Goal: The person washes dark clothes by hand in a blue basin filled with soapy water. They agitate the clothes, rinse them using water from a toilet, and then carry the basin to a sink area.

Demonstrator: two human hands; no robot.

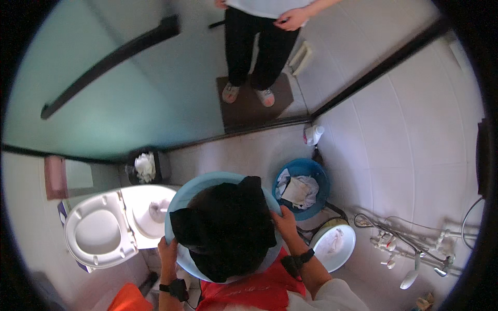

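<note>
A light-blue plastic basin [210, 179] is held in front of my body, over a red apron [249, 293]. Dark cloth [229, 229], probably clothing, is heaped inside it and overhangs the rim in places. My left hand [168, 250] grips the basin's left rim, with a dark band on that wrist. On the opposite side my right hand [285, 222] holds the right rim, and this wrist wears a dark band too. The fingers beneath the rim are partly hidden on both sides.
Left stands a toilet [128, 223] with its lid raised, beside a black bin [161, 167] of crumpled paper. Right are a blue tub [327, 186] of cloths, a pale basin [346, 252] and wall taps [389, 245]. A white bottle [313, 135] and a standing person [249, 46] are ahead.
</note>
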